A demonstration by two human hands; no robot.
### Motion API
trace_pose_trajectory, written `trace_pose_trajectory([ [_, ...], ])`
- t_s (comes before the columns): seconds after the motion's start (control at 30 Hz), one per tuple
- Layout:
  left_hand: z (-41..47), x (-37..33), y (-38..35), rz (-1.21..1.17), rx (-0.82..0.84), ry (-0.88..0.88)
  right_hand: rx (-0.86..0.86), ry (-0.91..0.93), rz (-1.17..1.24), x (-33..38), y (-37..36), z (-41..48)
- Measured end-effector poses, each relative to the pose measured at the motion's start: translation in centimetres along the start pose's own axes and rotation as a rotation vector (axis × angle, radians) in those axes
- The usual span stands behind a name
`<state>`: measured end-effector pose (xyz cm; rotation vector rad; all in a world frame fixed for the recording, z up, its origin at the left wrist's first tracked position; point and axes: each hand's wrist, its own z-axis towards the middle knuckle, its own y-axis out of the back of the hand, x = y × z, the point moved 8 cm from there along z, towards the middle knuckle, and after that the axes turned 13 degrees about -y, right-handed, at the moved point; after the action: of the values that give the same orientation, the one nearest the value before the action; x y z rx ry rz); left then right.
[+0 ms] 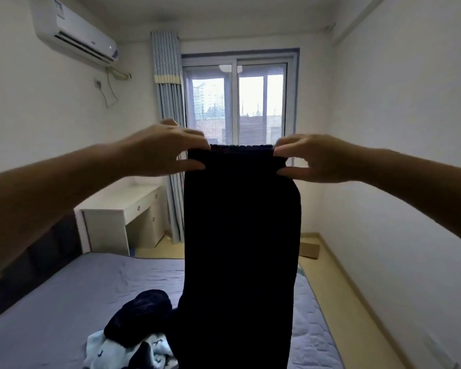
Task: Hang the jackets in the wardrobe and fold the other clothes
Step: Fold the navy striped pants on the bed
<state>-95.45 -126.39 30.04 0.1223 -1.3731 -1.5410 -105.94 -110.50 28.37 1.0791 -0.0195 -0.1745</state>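
We hold dark knit trousers [241, 235] up by ribbed waistband, left hand [165, 150] and right hand [314, 158] pinching corners, above lavender quilted bed [64, 302].

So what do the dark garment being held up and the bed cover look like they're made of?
The dark garment, pinched at its top edge by the left hand and right hand, looks like thick matte knit or fleece; its ribbed top band suggests knit. The bed cover looks like soft quilted fabric, lilac and matte, with stitched lines.
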Motion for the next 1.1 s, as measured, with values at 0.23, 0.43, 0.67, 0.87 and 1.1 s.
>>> trace_pose_trajectory([
  [0.23, 2.9, 3.7, 0.1, 0.008, 0.080, 0.091, -0.080, -0.021, -0.508, -1.1, 1.4, 3.1],
  [0.43, 3.9, 5.6, 0.7, -0.091, -0.024, 0.201, -0.115, -0.148, -0.279, -2.7, 3.7, 3.5],
  [0.67, 3.9, 3.1, -1.9, -0.071, -0.009, 0.128, 0.022, -0.217, -0.085, -4.0, 0.9, 2.0],
  [0.87, 4.5, 1.3, 0.8, 0.104, -0.249, 0.022, -0.095, -0.225, 0.211, -3.8, 2.5, 2.0],
  [1.1, 3.1, 3.3, 0.6, -0.617, -0.401, 0.411, -0.235, -0.303, 0.662, -2.7, 4.7, 1.7],
])
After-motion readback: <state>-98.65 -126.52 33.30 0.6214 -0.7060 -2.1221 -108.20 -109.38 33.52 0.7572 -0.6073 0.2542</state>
